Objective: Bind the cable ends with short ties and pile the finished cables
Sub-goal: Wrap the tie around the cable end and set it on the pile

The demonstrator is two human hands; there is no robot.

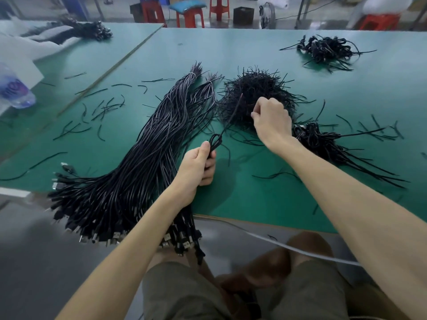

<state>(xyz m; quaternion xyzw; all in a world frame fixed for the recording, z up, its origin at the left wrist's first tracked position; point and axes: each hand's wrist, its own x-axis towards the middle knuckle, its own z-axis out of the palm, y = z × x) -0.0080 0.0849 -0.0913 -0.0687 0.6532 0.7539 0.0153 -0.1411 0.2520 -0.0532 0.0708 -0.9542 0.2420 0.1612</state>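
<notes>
We saw the left hand (198,167) over the near middle of the green desk (312,93). Its fingers (209,168) were clenched round a folded black cable (215,141). A small loop stuck out above the thumb, and one thin end ran up and away toward the heap of short ties (251,95). The right hand (271,120) sat over the near right part of that heap, fingers curled, thumb and forefinger tips together at its left side. We could not tell whether a tie was pinched between them; anything there was too thin and dark against the heap.

Left of the hands we logged the big bundle of cables (138,158) lying flat on the desk, far ends tied in two tufts, plug ends fanned out over the near edge. Just right of the right wrist lay a pile of bound cables (323,142), tails pointing right. A second dark pile (328,50) sat well apart at the far right of the desk. Loose ties (99,107) were scattered on the desk left of the bundle, with a few more on the right. A water bottle (16,91) lay at the left edge of the view, blurred. Red stools (189,17) stood on the floor behind the desk.
</notes>
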